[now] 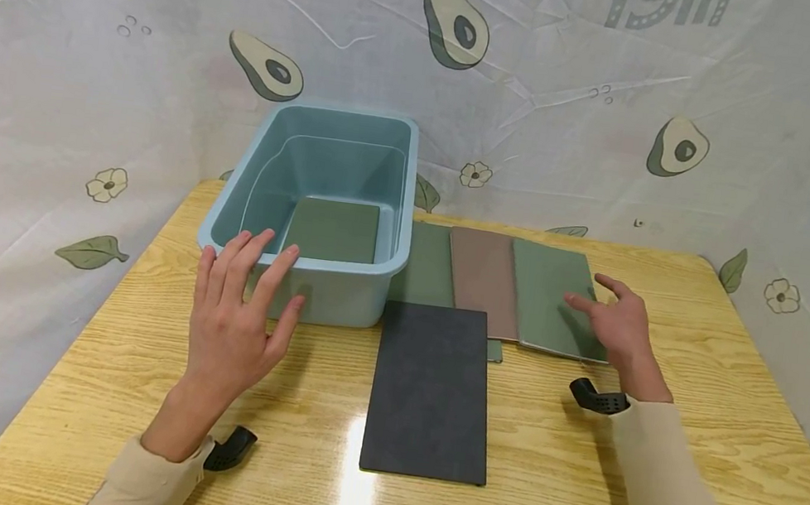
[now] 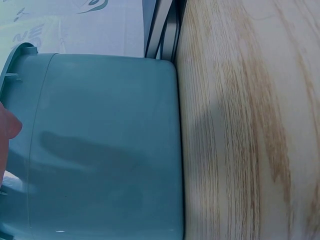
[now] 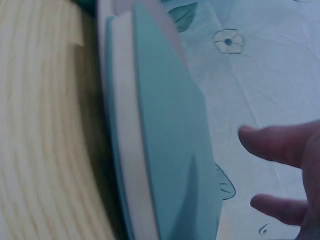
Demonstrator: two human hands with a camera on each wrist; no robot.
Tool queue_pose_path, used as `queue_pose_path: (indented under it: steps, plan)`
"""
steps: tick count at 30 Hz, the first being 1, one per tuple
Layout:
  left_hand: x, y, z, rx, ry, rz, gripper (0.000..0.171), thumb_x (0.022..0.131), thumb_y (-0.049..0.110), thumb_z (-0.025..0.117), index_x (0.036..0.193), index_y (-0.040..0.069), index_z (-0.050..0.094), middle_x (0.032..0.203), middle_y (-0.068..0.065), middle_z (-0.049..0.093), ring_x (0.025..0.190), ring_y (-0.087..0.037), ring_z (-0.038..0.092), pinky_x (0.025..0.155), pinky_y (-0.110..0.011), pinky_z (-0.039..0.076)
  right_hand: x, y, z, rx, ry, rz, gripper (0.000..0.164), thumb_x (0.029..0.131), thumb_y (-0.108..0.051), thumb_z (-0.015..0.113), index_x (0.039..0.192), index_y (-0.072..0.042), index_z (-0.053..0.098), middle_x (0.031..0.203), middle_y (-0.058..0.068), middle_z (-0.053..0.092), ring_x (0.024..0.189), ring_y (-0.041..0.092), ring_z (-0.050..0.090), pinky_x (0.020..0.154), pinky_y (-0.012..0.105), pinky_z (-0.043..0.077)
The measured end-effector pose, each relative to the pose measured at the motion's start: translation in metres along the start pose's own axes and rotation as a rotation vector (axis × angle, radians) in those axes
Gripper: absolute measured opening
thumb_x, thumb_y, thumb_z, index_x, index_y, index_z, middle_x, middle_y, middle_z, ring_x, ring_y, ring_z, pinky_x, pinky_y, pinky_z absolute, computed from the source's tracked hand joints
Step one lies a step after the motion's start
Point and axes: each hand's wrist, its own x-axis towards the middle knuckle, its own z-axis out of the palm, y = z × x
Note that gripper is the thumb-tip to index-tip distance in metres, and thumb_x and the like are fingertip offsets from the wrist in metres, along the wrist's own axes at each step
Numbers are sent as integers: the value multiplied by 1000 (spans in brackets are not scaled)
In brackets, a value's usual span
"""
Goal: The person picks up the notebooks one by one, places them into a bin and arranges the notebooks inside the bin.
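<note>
My left hand (image 1: 236, 317) is spread over the near rim of a blue-green plastic tub (image 1: 328, 298), fingers fairly straight. Inside the tub a dark green book (image 1: 336, 230) lies flat on the bottom. In the left wrist view the tub's side (image 2: 110, 130) fills much of the picture, with a fingertip at its rim. My right hand (image 1: 622, 323) hovers by the right edge of a green book (image 1: 557, 299), thumb and finger extended and nothing held. The right wrist view shows that book (image 3: 172, 130) with its pale page edges, the fingers apart from it.
A brown book (image 1: 484, 282) lies partly under the right green book. Another green book (image 1: 426, 267) lies beside the tub. A black book (image 1: 430, 393) lies nearer, overlapping its front end. All are on a wooden table (image 1: 305, 474), with an avocado-print cloth (image 1: 368, 48) behind.
</note>
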Motion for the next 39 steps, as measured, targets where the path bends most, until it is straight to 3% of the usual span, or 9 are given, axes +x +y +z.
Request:
queue_pose_path:
  steps: [3,4,7,16,24,32,39]
  plan:
    - [1,0,0,0,-2,-1,49,103,31,60,148,13,62,151,-23,58,142,-46,50,121,-69,30,0,0,-2,140,12,35,82,104,-34,66,170,-9,23,178,24,6,159,48,28,123,64,35]
    - [1,0,0,1,-4,-2,49,103,31,60,148,13,61,151,-23,58,142,-46,50,121,-68,29,0,1,-3,175,11,47,82,105,-34,66,170,-9,23,180,17,-5,163,47,20,125,65,32]
    - [1,-1,0,1,-6,-1,49,103,31,60,148,13,61,151,-23,57,143,-46,49,122,-68,29,1,2,-2,223,15,65,83,105,-33,66,170,-8,21,179,18,-7,163,45,21,124,65,34]
    - [-1,-1,0,2,-20,3,52,100,28,63,149,13,60,153,-23,56,143,-47,49,121,-70,29,2,-10,12,-60,-19,103,102,98,-46,73,171,-5,14,178,26,8,158,51,28,123,66,34]
    - [0,-1,-1,2,-24,7,52,100,28,63,150,13,60,154,-23,56,144,-47,48,120,-71,29,7,-17,28,-234,7,77,109,93,-39,81,169,0,14,173,36,8,158,56,20,123,67,33]
    - [2,0,-1,4,-29,13,51,102,30,61,150,13,59,154,-23,55,144,-47,48,121,-71,29,7,-16,26,-270,90,117,107,92,-39,82,169,-1,18,169,39,11,150,58,26,119,67,37]
    - [2,0,-2,12,-27,12,49,106,34,56,149,12,60,153,-24,56,142,-48,48,119,-71,29,3,-13,23,-177,141,144,100,93,-30,81,168,-2,21,168,37,16,147,54,32,118,62,43]
